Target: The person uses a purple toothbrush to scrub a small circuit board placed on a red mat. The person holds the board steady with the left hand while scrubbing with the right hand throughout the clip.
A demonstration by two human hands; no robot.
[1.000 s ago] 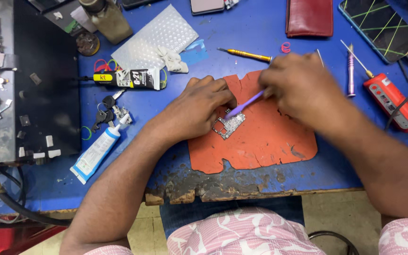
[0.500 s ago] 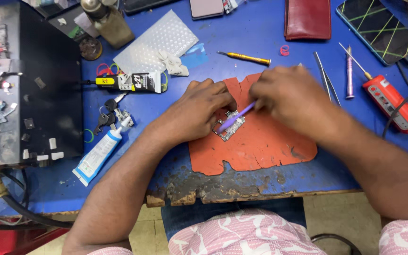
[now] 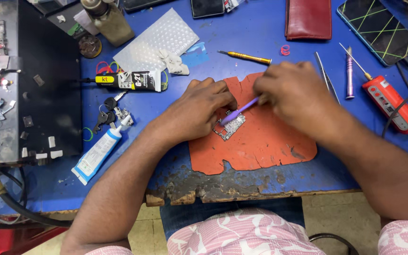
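Head view: left hand (image 3: 199, 111) presses fingertips on a small circuit board (image 3: 229, 126) lying on the orange mat (image 3: 260, 146), just beneath. Right hand (image 3: 291, 97) pinches a purple tool (image 3: 240, 111), its tip on the board. Too much pressure could skid the board or scrape components.

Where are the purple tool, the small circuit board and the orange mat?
purple tool (image 3: 242, 110), head view, on its handle between the two hands.
small circuit board (image 3: 231, 127), head view, on the board's middle.
orange mat (image 3: 265, 146), head view, on a bare part right of the board.
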